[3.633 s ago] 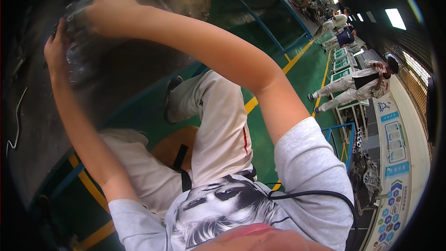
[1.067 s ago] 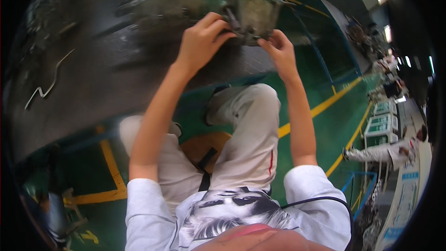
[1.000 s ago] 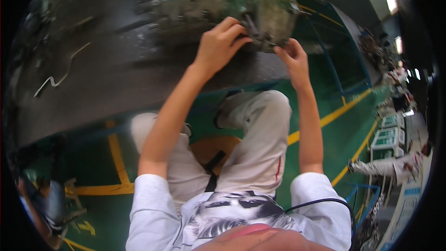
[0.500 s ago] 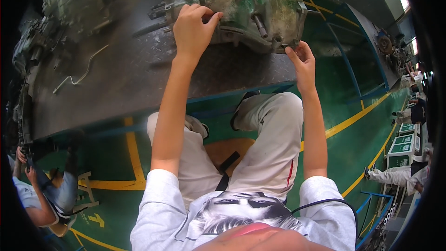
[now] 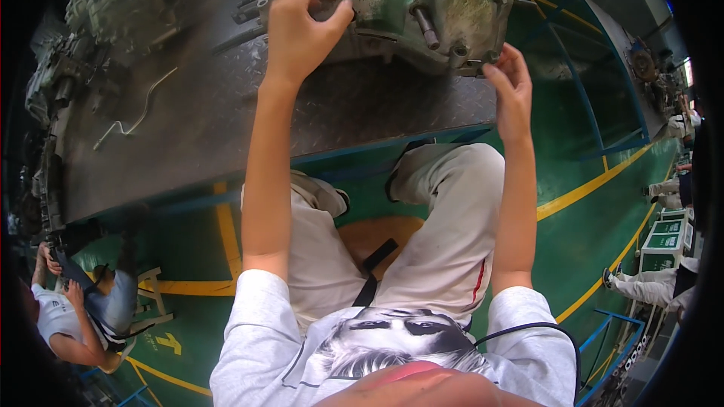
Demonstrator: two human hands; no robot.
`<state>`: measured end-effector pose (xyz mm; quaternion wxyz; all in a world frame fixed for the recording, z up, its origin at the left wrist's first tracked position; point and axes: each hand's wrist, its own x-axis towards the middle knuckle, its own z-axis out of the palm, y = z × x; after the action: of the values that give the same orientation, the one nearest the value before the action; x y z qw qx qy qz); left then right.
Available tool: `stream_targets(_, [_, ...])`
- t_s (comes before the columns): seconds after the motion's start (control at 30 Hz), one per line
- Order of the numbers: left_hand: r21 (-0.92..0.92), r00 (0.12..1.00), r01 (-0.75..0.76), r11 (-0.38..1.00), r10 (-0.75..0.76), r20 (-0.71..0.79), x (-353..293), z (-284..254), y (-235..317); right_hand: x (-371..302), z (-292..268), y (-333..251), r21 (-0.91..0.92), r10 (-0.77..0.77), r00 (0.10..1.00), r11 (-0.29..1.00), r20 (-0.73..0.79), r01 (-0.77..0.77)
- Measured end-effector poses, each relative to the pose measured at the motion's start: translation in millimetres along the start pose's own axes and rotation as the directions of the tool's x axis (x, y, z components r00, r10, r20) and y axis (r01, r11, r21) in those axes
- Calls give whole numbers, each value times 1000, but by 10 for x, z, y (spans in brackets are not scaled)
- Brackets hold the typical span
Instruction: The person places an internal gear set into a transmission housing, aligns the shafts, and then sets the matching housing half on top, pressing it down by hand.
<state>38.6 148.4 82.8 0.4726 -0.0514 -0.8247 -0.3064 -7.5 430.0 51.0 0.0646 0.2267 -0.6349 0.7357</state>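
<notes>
A metal gearbox housing (image 5: 467,15) with greenish stains and a protruding shaft (image 5: 424,28) lies on the dark workbench (image 5: 204,136). My left hand (image 5: 302,26) is over its narrower left part. The thumb and fingers are spread in a wide curve, with nothing visible between them. At the lower right corner of the housing's flange is my right hand (image 5: 513,87). Its thumb and bent fingers close on the flange edge; whether a small part is between the fingertips is hidden.
On the bench's left lies a thin bent metal rod (image 5: 139,113). Another gearbox (image 5: 124,4) stands farther back. A blue frame (image 5: 596,98) and yellow lines mark the green floor at right. Another person (image 5: 83,309) sits at far left.
My left hand has lifted slightly and its fingers have opened wider. My right hand stays at the flange corner. The whole view has shifted a little.
</notes>
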Motion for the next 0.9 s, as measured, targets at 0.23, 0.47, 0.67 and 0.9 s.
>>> stream_targets(0.23, [22, 996, 4, 1000, -6, 92, -31, 89, 53, 535, 41, -399, -217, -329, 924, 933, -197, 286])
stream_targets(0.47, [107, 997, -30, 994, 22, 70, -33, 115, 72, 574, 140, -778, -626, -497, 832, 737, -247, 255])
stream_targets(0.67, [160, 998, -55, 986, 48, 49, -58, 4, 88, 664, 699, -905, -615, -569, 786, 536, 243, 578])
stream_targets(0.9, [135, 999, -44, 990, 46, -10, -108, -2, 40, 1154, 1252, -1153, -567, -374, 695, 404, 614, 718])
